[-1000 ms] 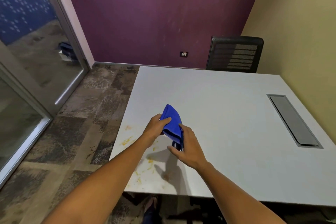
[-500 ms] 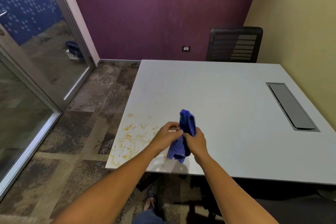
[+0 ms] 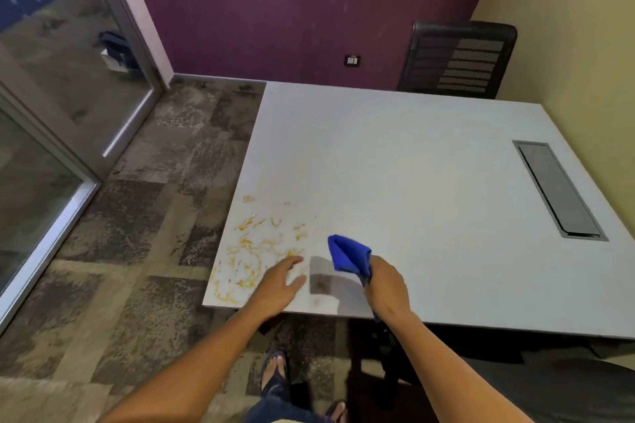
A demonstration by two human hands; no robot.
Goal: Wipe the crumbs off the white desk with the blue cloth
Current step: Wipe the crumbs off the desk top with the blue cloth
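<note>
Yellow-orange crumbs (image 3: 256, 247) are scattered over the near left corner of the white desk (image 3: 412, 175). My right hand (image 3: 386, 285) grips a bunched blue cloth (image 3: 348, 256), held just above the desk near its front edge, to the right of the crumbs. My left hand (image 3: 281, 283) hovers over the front edge with fingers spread and relaxed, at the right fringe of the crumbs, holding nothing. The two hands are apart.
A grey cable tray lid (image 3: 558, 189) is set into the desk at the right. A black mesh chair (image 3: 457, 60) stands behind the far edge. Glass doors (image 3: 51, 113) line the left; a yellow wall runs along the right. My sandalled feet (image 3: 275, 374) stand below the desk's front edge.
My left hand has let go of the cloth and moved left toward the crumbs. The cloth is now in my right hand alone, lifted slightly.
</note>
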